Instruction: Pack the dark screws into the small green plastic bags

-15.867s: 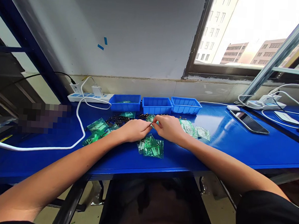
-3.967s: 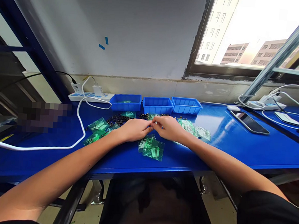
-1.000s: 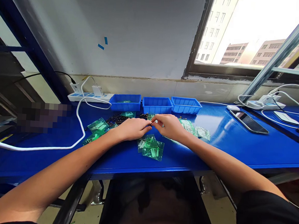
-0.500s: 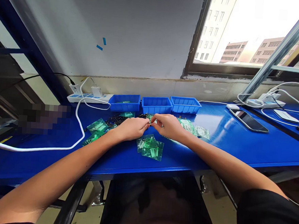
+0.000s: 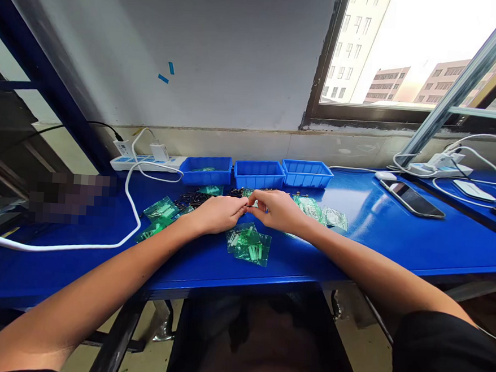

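Observation:
My left hand [image 5: 217,213] and my right hand [image 5: 277,209] meet fingertip to fingertip over the blue table [image 5: 380,240], both pinched on something small I cannot make out. Just in front of them lies a stack of green plastic bags [image 5: 249,245] with white parts inside. More green bags [image 5: 159,212] lie to the left and further green bags [image 5: 323,214] to the right. A heap of small black parts [image 5: 193,198] sits behind my left hand.
Three blue bins [image 5: 258,173] line the back of the table. A white power strip [image 5: 144,160] with a white cable [image 5: 65,244] lies at the left. A phone [image 5: 411,197], a second power strip [image 5: 438,167] and cables are at the right.
The hands stay pinched together at the same spot. The camera has shifted slightly, so the scene sits a little lower and to the left.

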Demonstrator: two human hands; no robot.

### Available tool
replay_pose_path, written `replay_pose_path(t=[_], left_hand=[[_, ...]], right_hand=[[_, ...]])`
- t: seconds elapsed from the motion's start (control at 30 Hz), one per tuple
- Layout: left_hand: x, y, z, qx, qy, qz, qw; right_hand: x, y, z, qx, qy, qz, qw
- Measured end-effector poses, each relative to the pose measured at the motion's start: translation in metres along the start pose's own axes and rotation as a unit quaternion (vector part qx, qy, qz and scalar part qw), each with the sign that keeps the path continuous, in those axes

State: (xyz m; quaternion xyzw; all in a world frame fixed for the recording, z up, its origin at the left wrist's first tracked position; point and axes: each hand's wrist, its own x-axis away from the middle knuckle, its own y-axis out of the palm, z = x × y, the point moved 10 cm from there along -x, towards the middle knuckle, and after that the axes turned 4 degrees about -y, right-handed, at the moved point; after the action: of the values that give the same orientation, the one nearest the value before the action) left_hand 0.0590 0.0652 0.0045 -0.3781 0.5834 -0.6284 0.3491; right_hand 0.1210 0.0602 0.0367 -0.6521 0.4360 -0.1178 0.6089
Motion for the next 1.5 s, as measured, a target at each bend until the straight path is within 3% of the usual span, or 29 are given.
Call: replay_pose_path(t=[0.43,0.9,1.07,1.33,1.5], left_hand=[[0.0,-0.001,0.0,0.01,0.001,0.004,1.0],[-0.001,0.0,0.0,0.005,0.007,0.008,1.0],[-0.001,-0.001,-0.001,0.006,0.0,0.007,1.0],[0.0,0.001,-0.001,0.003,-0.005,-0.003,1.0],[-0.001,0.001,-0.002,-0.002,-0.009,-0.005,1.0]], right_hand=[[0.001,-0.006,0.005,0.013,0.032,0.032,0.999],[0.001,-0.006,0.005,0.009,0.038,0.026,0.999],[0.001,-0.003,0.004,0.012,0.036,0.006,0.999],[0.002,0.011,-0.005,0.005,0.0,-0.082,0.997],[0.002,0.012,-0.006,0.006,-0.007,-0.091,0.996]])
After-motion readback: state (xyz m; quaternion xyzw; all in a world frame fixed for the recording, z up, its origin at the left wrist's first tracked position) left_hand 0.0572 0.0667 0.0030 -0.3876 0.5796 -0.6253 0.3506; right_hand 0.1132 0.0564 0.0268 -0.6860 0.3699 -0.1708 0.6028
